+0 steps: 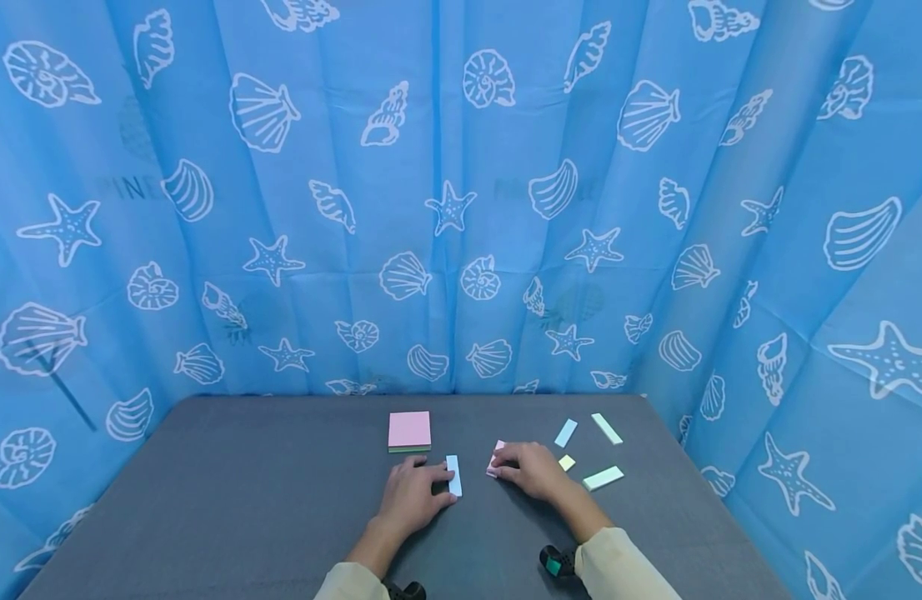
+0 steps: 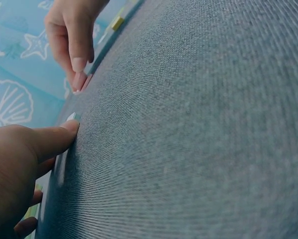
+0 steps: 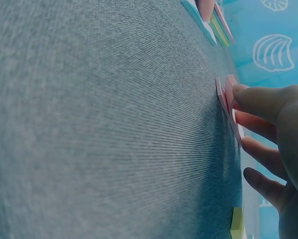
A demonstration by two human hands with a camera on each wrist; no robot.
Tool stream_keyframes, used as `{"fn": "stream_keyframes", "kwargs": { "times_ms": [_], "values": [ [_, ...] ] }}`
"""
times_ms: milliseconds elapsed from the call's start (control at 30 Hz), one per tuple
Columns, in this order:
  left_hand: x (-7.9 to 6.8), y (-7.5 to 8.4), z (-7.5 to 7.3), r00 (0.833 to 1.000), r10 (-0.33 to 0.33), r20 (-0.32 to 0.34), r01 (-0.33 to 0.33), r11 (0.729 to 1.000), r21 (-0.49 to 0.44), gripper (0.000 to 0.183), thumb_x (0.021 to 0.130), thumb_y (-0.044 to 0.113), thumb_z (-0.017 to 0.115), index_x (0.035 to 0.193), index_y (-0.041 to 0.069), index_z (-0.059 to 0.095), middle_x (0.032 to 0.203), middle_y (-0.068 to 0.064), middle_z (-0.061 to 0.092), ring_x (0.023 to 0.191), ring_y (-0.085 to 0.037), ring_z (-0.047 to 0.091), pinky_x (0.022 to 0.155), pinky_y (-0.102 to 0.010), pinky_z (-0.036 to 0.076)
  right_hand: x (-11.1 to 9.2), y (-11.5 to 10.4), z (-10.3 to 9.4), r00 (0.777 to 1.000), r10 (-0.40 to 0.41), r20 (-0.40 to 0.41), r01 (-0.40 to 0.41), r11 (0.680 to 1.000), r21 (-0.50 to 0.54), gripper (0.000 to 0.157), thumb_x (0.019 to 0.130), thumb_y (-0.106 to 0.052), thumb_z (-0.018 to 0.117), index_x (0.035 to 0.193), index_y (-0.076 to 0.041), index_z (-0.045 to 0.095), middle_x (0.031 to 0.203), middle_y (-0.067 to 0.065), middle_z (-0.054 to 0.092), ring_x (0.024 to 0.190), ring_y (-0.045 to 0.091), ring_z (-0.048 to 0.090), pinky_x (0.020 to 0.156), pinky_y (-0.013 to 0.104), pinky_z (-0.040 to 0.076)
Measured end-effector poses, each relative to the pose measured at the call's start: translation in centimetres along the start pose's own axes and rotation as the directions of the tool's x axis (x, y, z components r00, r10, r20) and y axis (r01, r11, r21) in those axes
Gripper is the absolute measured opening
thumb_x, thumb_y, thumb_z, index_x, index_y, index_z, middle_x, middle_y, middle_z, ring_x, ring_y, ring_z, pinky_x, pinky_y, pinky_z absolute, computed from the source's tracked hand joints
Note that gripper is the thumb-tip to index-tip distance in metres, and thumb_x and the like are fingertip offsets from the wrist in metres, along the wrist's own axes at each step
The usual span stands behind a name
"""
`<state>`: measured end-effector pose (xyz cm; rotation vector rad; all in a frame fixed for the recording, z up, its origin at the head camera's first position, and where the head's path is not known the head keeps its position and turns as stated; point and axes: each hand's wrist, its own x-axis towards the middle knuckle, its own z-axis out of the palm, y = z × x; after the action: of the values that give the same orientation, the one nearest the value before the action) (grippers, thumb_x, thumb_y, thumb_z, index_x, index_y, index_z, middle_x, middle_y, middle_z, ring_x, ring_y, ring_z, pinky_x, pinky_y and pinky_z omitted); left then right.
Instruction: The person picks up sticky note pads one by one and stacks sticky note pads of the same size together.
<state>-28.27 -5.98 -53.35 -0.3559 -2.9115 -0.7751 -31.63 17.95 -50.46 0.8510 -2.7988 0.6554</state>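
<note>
Pinching a pink pad [image 3: 230, 90] between thumb and fingers, the right hand [image 1: 534, 468] sits right of centre in the lower half of the head view, knuckles up, its forearm slanting in from the bottom edge. In the right wrist view the thumb presses a lifted pink part that stands slightly apart from the strip beneath, while the lower fingers spread loosely towards the bottom of the frame. The left hand [image 1: 412, 497], just left of the lower centre, lies palm down and grasps a narrow blue pad [image 1: 455, 485]: the thumb is at its near end, the forefinger at its left side. The forearm rises from the bottom of the frame, angled to the right.

Both wrists carry black devices [image 1: 557, 562] below pale sleeves [image 1: 628, 568]. Above the left hand is a square stack [image 1: 409, 429], pink on top with green at its lower edge. Right of the right hand lie a small yellow pad [image 1: 567, 462], a light blue strip [image 1: 566, 432] and two pale green strips [image 1: 603, 477], all on the grey table [image 1: 243, 500]. A blue curtain [image 1: 431, 233] with white shells and starfish fills the upper frame.
</note>
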Motion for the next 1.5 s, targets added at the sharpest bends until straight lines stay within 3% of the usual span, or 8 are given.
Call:
{"fn": "stream_keyframes", "kwargs": {
  "times_ms": [200, 567, 767, 1033, 1167, 1267, 1367, 1500],
  "values": [
    [-0.1, -0.1, 0.1, 1.0, -0.002, -0.003, 0.002, 1.0, 0.0, 0.039, 0.081, 0.041, 0.078, 0.118, 0.028, 0.073, 0.128, 0.006, 0.063, 0.127, -0.032, 0.046, 0.097, -0.059, 0.039, 0.1, 0.2, 0.1, 1.0, -0.005, 0.006, 0.005, 1.0, 0.024, 0.009, 0.092, -0.018, 0.068, 0.096, -0.015, 0.075, 0.113, 0.008, 0.07, 0.106, 0.03, 0.064, 0.09, 0.052, 0.048],
    [-0.1, 0.0, 0.1, 1.0, -0.001, 0.0, 0.001, 1.0, -0.007, 0.039, 0.081, 0.04, 0.078, 0.117, 0.027, 0.073, 0.128, 0.007, 0.063, 0.127, -0.031, 0.046, 0.098, -0.058, 0.039, -0.3, 0.1, 0.2, 1.0, -0.01, -0.017, 0.011, 1.0, 0.021, 0.011, 0.092, -0.018, 0.067, 0.1, -0.015, 0.075, 0.11, 0.007, 0.07, 0.1, 0.027, 0.065, 0.087, 0.049, 0.05],
    [0.0, -0.1, 0.2, 1.0, 0.006, 0.007, -0.006, 1.0, -0.01, 0.039, 0.081, 0.039, 0.078, 0.117, 0.027, 0.073, 0.128, 0.007, 0.063, 0.127, -0.031, 0.046, 0.098, -0.058, 0.038, -0.4, 0.3, 1.0, 0.995, -0.021, -0.094, 0.023, 0.999, 0.021, 0.01, 0.091, -0.012, 0.068, 0.098, -0.011, 0.075, 0.109, 0.009, 0.071, 0.102, 0.029, 0.066, 0.088, 0.051, 0.05],
    [-0.1, -0.1, 0.1, 1.0, -0.007, -0.002, 0.007, 1.0, -0.014, 0.039, 0.081, 0.039, 0.078, 0.118, 0.028, 0.072, 0.129, 0.007, 0.063, 0.128, -0.031, 0.045, 0.099, -0.058, 0.039, 0.0, -0.2, 2.4, 0.967, 0.159, -0.198, -0.158, 0.987, 0.018, 0.009, 0.084, -0.016, 0.077, 0.091, -0.015, 0.073, 0.091, -0.001, 0.068, 0.084, 0.021, 0.061, 0.078, 0.045, 0.051],
    [-0.1, 0.0, 0.1, 1.0, -0.007, -0.006, 0.007, 1.0, -0.009, 0.039, 0.081, 0.039, 0.078, 0.118, 0.029, 0.072, 0.129, 0.007, 0.063, 0.128, -0.03, 0.046, 0.099, -0.058, 0.039, 0.6, -0.2, 2.5, 0.946, 0.254, -0.199, -0.249, 0.967, 0.052, 0.027, 0.08, -0.02, 0.081, 0.103, -0.009, 0.071, 0.108, 0.01, 0.067, 0.104, 0.031, 0.059, 0.09, 0.052, 0.046],
    [-0.1, 0.0, 0.0, 1.0, 0.0, -0.008, -0.001, 1.0, -0.008, 0.039, 0.081, 0.039, 0.078, 0.117, 0.028, 0.073, 0.129, 0.007, 0.063, 0.127, -0.031, 0.046, 0.099, -0.057, 0.039, 1.0, 0.0, 2.3, 0.927, 0.332, -0.173, -0.327, 0.943, 0.06, 0.047, 0.078, -0.025, 0.082, 0.117, -0.005, 0.068, 0.127, 0.018, 0.059, 0.124, 0.039, 0.047, 0.099, 0.059, 0.037],
    [-0.1, 0.0, 0.0, 1.0, 0.003, -0.003, -0.003, 1.0, -0.009, 0.039, 0.081, 0.038, 0.078, 0.118, 0.028, 0.072, 0.129, 0.007, 0.062, 0.128, -0.031, 0.046, 0.099, -0.057, 0.038, 1.2, 0.1, 1.8, 0.915, 0.381, -0.132, -0.377, 0.925, 0.055, 0.059, 0.077, -0.029, 0.083, 0.124, -0.001, 0.063, 0.136, 0.022, 0.051, 0.131, 0.043, 0.037, 0.101, 0.063, 0.031],
    [0.0, 0.0, -0.1, 1.0, 0.006, 0.003, -0.006, 1.0, -0.003, 0.039, 0.081, 0.038, 0.078, 0.118, 0.028, 0.072, 0.129, 0.007, 0.062, 0.127, -0.03, 0.046, 0.099, -0.057, 0.039, 1.3, 0.2, 1.4, 0.917, 0.386, -0.1, -0.382, 0.922, 0.054, 0.061, 0.076, -0.032, 0.083, 0.124, 0.001, 0.063, 0.139, 0.024, 0.048, 0.134, 0.046, 0.033, 0.102, 0.065, 0.028]
  ]
}}
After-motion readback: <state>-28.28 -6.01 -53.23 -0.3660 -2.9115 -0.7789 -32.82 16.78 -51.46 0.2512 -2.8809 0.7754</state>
